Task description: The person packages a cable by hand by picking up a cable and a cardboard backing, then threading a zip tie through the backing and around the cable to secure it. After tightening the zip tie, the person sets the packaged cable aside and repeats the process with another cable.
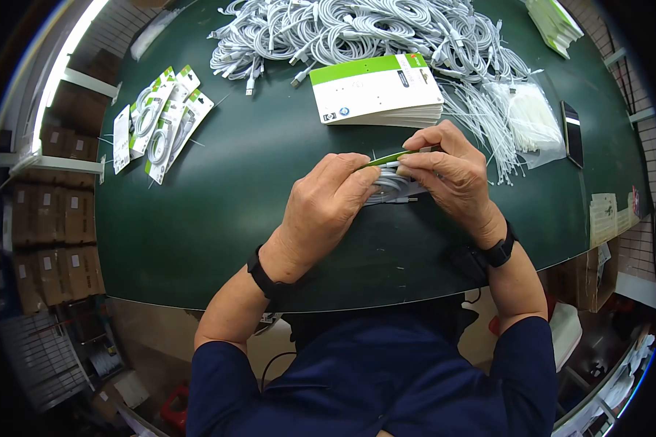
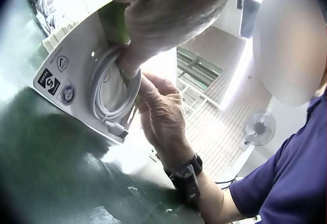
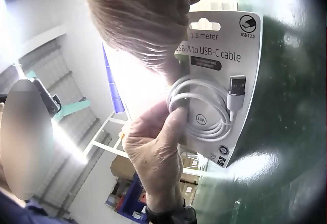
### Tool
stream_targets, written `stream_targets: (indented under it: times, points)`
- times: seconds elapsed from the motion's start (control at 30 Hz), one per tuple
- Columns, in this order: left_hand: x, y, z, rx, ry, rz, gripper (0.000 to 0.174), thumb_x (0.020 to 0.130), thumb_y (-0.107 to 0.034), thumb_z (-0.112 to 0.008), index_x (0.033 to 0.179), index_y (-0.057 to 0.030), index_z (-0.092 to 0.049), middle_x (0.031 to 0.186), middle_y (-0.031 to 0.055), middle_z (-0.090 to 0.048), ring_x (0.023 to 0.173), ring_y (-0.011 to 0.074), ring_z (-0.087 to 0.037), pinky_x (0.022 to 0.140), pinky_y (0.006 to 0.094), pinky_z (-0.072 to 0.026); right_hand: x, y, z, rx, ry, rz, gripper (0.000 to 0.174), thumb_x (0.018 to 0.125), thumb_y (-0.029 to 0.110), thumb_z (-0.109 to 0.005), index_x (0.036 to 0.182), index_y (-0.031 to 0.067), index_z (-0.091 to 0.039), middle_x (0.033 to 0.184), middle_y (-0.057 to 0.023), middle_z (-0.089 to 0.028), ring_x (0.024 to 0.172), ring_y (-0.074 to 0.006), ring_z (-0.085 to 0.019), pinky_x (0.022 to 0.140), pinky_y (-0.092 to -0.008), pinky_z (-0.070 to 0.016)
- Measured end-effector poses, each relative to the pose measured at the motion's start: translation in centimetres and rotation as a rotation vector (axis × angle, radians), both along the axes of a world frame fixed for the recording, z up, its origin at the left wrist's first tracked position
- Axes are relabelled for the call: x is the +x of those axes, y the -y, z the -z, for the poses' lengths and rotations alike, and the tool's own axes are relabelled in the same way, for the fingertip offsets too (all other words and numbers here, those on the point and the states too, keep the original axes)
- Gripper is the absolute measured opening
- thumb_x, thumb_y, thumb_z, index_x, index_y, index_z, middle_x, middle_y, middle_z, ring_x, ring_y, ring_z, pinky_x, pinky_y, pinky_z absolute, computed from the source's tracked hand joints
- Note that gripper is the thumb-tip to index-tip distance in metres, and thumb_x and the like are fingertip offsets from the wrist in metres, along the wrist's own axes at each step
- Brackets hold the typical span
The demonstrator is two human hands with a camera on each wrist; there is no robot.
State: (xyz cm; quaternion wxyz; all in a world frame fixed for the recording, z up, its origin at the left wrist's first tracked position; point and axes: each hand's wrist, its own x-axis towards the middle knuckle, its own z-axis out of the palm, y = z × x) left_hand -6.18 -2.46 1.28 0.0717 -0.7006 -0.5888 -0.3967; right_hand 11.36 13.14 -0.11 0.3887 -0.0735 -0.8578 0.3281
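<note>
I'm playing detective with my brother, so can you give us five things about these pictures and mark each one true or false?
1. The left hand and right hand both hold the card. True.
2. The cable on that card is bright red. False: the cable is whitish.
3. The phone lies to the right of the clear bag. True.
4. The big cable heap is nearer the person than the card stack. False: the heap lies beyond the stack.
5. Only the left wrist wears a black band. False: both wrists wear one.
</note>
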Motion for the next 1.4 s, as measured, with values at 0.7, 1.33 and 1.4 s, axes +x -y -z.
stream_targets:
  times: [0.7, 1.33, 1.4]
  points:
    - [0.9, -0.9, -0.1, 0.021, 0.003, -0.125, 0.024, 0.07, 0.008, -0.075, 0.09, -0.0015, -0.067, 0.089, 0.0095, -0.068, 0.074, 0.0276, -0.069, 0.062, 0.0366, -0.0571, -0.8, 1.9, -0.9, 0.368, 0.188, 0.178, 0.067, 0.064, 0.017, -0.09, 0.125, 0.014, -0.062, 0.12, -0.0068, -0.063, 0.113, -0.0292, -0.057, 0.102, -0.0477, -0.0394]
    - [0.0, -0.7, 0.4, 0.061, 0.057, -0.073, 0.023, 0.073, 0.006, -0.077, 0.092, -0.002, -0.067, 0.091, 0.0077, -0.067, 0.08, 0.0241, -0.069, 0.065, 0.0347, -0.0581, -1.1, 0.5, 0.1, 0.308, 0.036, 0.103, 0.055, 0.065, 0.002, -0.083, 0.115, 0.0133, -0.064, 0.12, -0.0016, -0.07, 0.103, -0.0246, -0.064, 0.099, -0.0456, -0.0416]
    - [-0.2, -0.7, 0.2, 0.074, 0.05, -0.061, 0.022, 0.073, 0.005, -0.077, 0.091, -0.0023, -0.067, 0.091, 0.0074, -0.067, 0.08, 0.0236, -0.068, 0.064, 0.0346, -0.0578, -0.9, 0.3, 0.2, 0.326, 0.002, 0.085, 0.051, 0.066, 0.006, -0.087, 0.112, 0.0143, -0.065, 0.122, -0.0015, -0.071, 0.105, -0.0234, -0.065, 0.101, -0.046, -0.0413]
